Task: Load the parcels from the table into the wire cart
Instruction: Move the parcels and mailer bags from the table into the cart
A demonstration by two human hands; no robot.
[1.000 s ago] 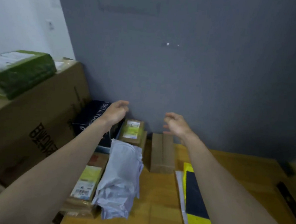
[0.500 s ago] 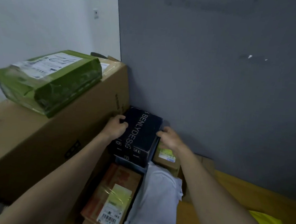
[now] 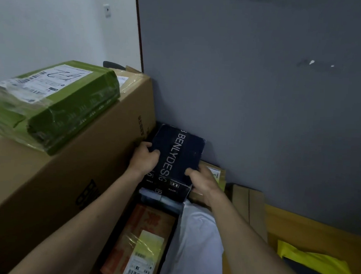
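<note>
A: Black box (image 3: 177, 158), white lettering down its lid, wedged at centre frame against the grey wall — and both hands are on it now! A second ago they were hovering open above the pile; now the left hand (image 3: 145, 159) grips the box's left edge, thumb over the lid, and the right hand (image 3: 202, 182) clamps the lower right corner.

B: So that's the pick made. The view has swung left too, which brings the big cardboard carton (image 3: 70, 167) into the left of the frame. No wire cart in sight, mind.

A: None. My read: the lift comes next, then a carry to wherever that cart stands.

B: Textures?

A: The box looks rigid, matte, sharp-cornered card. Below it, a brown parcel (image 3: 144, 241) under glossy film with a yellow label. Beside that, a soft, crumpled white poly mailer (image 3: 195, 245).

B: And upper left?

A: A green parcel (image 3: 55, 104) in shiny, wrinkled plastic wrap, sitting on the carton. At lower right, a yellow bag (image 3: 314, 264) on the wooden table (image 3: 293, 228).
</note>
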